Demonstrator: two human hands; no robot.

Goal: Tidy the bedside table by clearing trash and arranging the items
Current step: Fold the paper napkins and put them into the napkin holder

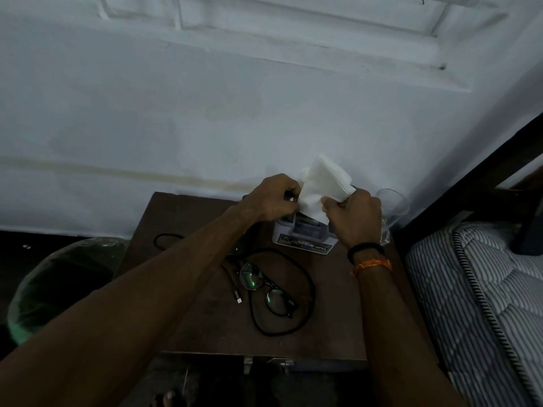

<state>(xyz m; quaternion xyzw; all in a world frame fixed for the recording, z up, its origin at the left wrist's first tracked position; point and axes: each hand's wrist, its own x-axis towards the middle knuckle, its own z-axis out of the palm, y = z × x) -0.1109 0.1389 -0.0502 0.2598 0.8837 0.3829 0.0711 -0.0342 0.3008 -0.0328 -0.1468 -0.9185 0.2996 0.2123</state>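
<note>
Left hand: the left hand [271, 198] is pinching the left edge of a white tissue [321, 185], fingers closed on it.
Right hand: the right hand [354, 215] is gripping the tissue's lower right corner, fist closed around the paper.
Tissue: it is being held up over the tissue box [302, 236] at the back of the bedside table [205, 318], near the wall.
Other items: glasses [266, 286] and a black cable [293, 292] are lying loose in the middle of the table; a clear glass [392, 207] is standing just beside the right hand.
Step, as I judge it: folding or tucking the tissue back towards the box.
Doing it well: keeping both edges taut, folding evenly, and steering the right elbow clear of the glass so it is not getting knocked.
Bin: a lined bin [58, 283] is waiting left of the table for trash.
</note>
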